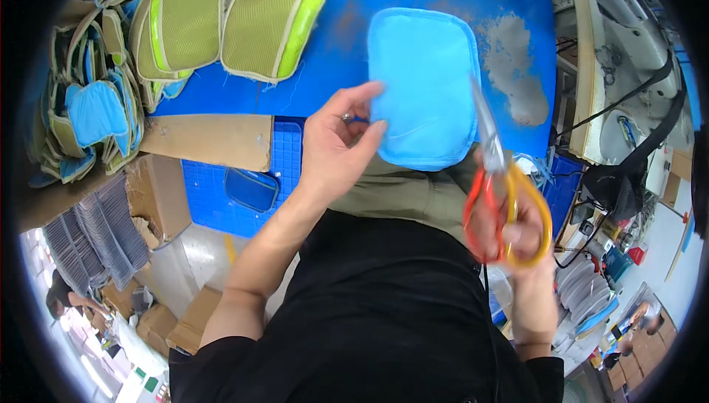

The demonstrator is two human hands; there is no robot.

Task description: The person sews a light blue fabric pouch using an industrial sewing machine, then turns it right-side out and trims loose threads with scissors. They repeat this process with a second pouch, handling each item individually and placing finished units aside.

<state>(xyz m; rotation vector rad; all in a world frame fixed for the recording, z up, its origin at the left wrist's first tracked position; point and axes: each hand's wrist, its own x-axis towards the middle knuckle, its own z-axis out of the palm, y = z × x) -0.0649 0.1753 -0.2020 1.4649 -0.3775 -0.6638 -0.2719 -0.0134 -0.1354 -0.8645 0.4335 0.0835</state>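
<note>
A light blue fabric panel (425, 85) with rounded corners and a stitched border lies face up, its near end reaching past the table's front edge above my lap. My left hand (340, 141) grips its left edge, thumb and forefinger on the border; the other fingers curl in. A loose pale thread (416, 131) shows on the panel's lower part. My right hand (517, 233) holds scissors (493, 156) with one red and one yellow handle loop. Their blades point up along the panel's right edge, slightly blurred, and appear close together.
Olive mesh pieces (269, 23) with lime strips lie at the table's upper left, beside a heap of similar pieces (96, 111). The blue table (332, 63) has a worn grey patch at right. Below its left side are a cardboard strip (210, 141) and a blue crate (207, 189). Machinery (628, 26) stands right.
</note>
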